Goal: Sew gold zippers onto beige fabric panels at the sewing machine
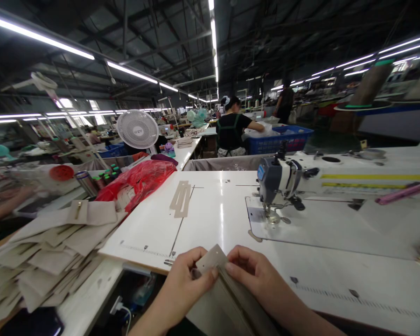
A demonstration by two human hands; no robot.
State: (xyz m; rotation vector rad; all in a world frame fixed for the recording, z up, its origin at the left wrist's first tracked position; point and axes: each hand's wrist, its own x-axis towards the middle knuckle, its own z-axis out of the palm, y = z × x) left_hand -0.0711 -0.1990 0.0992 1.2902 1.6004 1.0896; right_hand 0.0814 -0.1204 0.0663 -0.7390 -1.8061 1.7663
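My left hand [187,280] and my right hand [248,273] both pinch a beige fabric piece [213,257] at the near edge of the white sewing table [217,219]. Thumbs and fingers are closed on its top corner; the rest of the fabric hangs down between my forearms. The sewing machine [283,182] stands to the right and beyond, its needle area well away from my hands. Two narrow beige strips [181,198] lie flat on the table further back.
A heap of beige cut pieces [52,252] fills the bench at left, with a red plastic bag [140,182] and a white fan [137,129] behind it. A seated person in black [233,133] works ahead beside a blue crate [280,140]. Another person's arm [3,205] shows at far left.
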